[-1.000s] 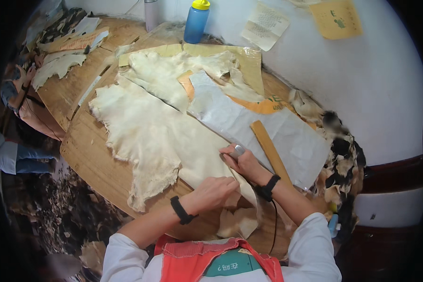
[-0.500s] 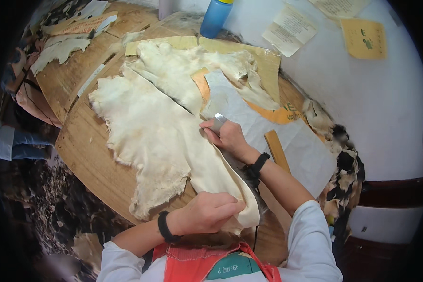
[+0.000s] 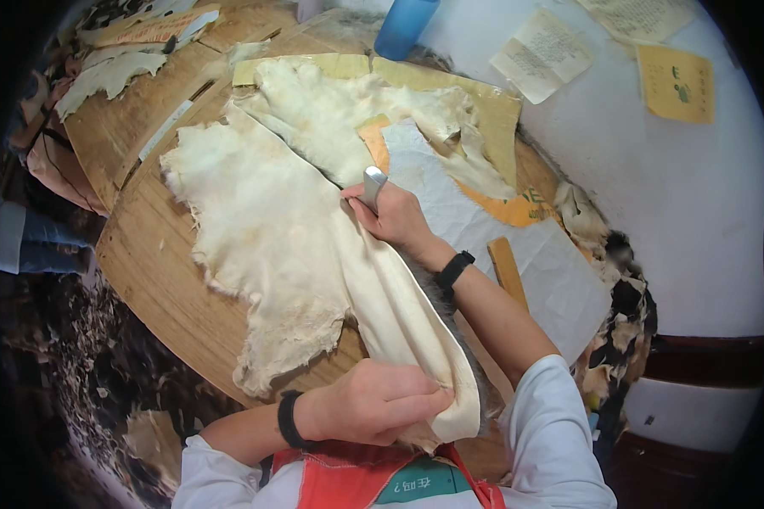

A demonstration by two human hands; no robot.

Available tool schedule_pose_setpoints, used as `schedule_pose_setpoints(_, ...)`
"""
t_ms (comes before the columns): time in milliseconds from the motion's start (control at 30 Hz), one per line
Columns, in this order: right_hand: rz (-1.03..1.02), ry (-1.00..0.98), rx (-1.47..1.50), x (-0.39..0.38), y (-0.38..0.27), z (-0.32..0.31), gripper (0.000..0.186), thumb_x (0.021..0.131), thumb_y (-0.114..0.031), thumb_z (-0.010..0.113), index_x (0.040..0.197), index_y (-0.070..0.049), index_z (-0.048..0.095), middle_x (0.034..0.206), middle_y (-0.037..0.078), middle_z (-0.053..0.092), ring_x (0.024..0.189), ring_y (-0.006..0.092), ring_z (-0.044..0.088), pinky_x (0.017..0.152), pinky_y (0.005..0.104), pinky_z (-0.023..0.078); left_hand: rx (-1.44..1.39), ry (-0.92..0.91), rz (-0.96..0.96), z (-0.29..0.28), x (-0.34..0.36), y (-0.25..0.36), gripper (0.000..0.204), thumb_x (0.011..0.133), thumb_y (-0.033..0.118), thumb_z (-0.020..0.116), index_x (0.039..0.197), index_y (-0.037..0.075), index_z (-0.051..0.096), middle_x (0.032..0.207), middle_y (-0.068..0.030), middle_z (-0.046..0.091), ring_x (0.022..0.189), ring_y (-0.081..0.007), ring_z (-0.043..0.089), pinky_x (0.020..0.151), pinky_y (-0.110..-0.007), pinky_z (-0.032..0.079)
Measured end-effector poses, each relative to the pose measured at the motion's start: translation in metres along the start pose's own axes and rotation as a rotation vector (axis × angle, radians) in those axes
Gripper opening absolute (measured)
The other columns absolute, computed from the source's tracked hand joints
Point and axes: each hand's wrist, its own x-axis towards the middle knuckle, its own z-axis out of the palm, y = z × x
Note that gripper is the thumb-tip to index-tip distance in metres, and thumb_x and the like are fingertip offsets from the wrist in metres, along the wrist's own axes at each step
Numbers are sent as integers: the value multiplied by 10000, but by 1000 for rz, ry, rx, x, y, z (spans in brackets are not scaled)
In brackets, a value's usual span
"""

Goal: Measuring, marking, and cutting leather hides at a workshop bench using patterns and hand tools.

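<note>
A cream-white hide (image 3: 255,220) lies flesh side up, with grey fur showing under its right edge. My left hand (image 3: 373,403) is closed, pinching the hide's near end close to my body. In my right hand (image 3: 395,220) is a silver metal knife (image 3: 371,187), its broad end pointing up and its tip hidden by the fingers and hide. The fingertips rest at the hide's edge, where a dark slit runs away to the far left. Beyond that slit lies another section of pale hide (image 3: 314,110).
White paper sheeting (image 3: 518,263) with orange parts lies to the right, a wooden stick (image 3: 507,273) on it. Yellow board (image 3: 492,110) sits under the far hide. A blue bottle (image 3: 406,30) stands at the back by the wall. Fur scraps (image 3: 624,297) pile up at right.
My right hand with the knife has moved up and left along the hide's edge. The near edge has lifted and shifted right, baring more grey fur; my left hand keeps its pinch.
</note>
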Motion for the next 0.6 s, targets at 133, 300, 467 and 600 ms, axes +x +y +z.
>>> schedule_pose_setpoints(133,-23,1,58,13,4,7,136,888,-196,616,976,-134,699,787,83,653,720,289,642,629,378,512,-10,-20,-1,-7,1,6,300,719,-40,620,1014,-26,677,824,-99,659,604,-219,627,487,-301,489)
schedule_pose_setpoints(300,55,-67,74,22,5,10,162,900,-247,596,1001,-161,689,751,68,670,691,287,651,609,379,508,-49,-14,0,-8,-1,6,273,738,-26,621,1004,-31,683,819,-92,654,607,-214,628,489,-298,488)
schedule_pose_setpoints(467,96,-115,58,35,1,16,157,924,-242,596,1032,-182,692,674,64,623,608,257,609,578,344,475,-107,-51,-2,-11,0,8,270,744,-25,624,1006,-26,687,816,-94,649,616,-212,630,509,-301,496)
schedule_pose_setpoints(600,130,-190,42,46,-1,11,170,936,-243,568,1030,-164,685,663,81,599,633,240,609,625,355,480,-161,-127,0,-6,-2,16,280,752,-13,624,1026,-22,682,826,-100,650,639,-214,636,532,-305,503)
